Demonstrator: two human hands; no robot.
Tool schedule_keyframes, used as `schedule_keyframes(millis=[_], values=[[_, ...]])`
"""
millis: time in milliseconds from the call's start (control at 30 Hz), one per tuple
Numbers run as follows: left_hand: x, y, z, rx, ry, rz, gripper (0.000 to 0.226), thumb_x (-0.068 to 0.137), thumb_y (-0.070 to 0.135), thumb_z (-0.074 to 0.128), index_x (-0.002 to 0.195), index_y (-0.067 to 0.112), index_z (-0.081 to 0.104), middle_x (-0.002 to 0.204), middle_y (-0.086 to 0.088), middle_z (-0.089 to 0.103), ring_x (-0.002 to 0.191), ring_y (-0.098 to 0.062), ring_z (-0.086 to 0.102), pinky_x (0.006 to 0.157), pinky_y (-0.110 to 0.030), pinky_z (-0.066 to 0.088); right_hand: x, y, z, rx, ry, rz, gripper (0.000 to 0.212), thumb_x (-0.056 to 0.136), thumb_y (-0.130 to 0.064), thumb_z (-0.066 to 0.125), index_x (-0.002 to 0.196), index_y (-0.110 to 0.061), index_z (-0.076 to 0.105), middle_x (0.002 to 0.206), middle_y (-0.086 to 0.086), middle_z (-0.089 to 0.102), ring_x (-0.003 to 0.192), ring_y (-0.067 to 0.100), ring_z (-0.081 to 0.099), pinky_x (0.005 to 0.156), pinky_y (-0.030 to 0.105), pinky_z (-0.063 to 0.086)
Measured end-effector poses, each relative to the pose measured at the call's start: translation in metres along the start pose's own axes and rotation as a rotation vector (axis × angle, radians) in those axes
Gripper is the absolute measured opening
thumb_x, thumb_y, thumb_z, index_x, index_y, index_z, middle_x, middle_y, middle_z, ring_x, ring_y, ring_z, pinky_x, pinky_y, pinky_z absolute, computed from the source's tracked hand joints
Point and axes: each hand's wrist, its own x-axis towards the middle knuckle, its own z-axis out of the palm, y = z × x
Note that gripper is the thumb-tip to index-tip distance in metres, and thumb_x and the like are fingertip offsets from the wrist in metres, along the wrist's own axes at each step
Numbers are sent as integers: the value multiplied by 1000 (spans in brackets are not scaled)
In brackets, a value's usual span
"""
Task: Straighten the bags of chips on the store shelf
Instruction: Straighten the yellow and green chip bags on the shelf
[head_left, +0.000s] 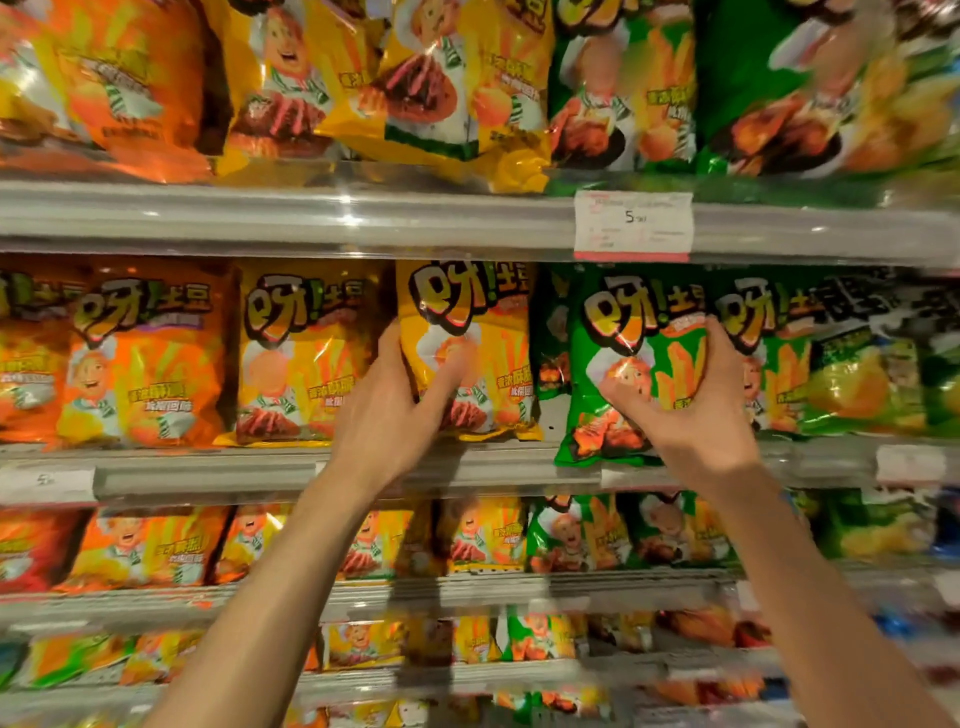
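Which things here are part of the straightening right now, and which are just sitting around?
In the job:
left hand holding the yellow bag
right hand gripping the green bag, which overhangs the shelf edge

Just there:
price tag
orange bag

- Both forearms bare, raised forward and upward.
- Left hand (387, 410): thumb up along a bag's left edge, fingers curled across its front, gripping.
- Right hand (691, 402): fingers spread and curled over a bag's front, gripping.
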Motion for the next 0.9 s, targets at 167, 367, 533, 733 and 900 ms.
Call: schedule_keyframes(millis=[167,367,533,733,900], values=[[12,-8,7,149,-103,-54,86,94,72,42,156,17,18,111,-12,72,101,-38,69,77,-46,56,-1,-1,6,34,-15,-19,119,73,-57,81,161,-28,5,166,-5,14,152,18,14,121,41,19],[13,-21,1,103,-157,-114,89,96,61,50,161,15,10,62,-1,54,65,-21,64,56,-37,49,5,-5,18,45,-8,-7,118,74,-51,83,160,-28,5,165,-4,17,152,17,17,118,34,19],[-1,-18,7,184,57,42,93,95,60,56,162,17,6,136,-16,62,116,-32,65,80,-42,57,8,-1,23,47,45,-5,118,75,-47,84,160,-27,4,164,-2,18,151,19,18,119,35,19],[-4,-4,20,374,236,236,69,96,51,59,151,14,41,155,-26,36,143,-41,35,106,-50,44,16,1,41,-116,79,-67,118,78,-62,74,160,-22,0,158,12,24,147,31,23,120,52,26],[1,-1,49,402,76,140,85,94,71,46,162,28,20,168,-22,8,157,-39,6,120,-55,26,17,5,48,-205,63,-84,117,82,-67,66,160,-18,-5,159,14,23,146,34,24,117,49,26]])
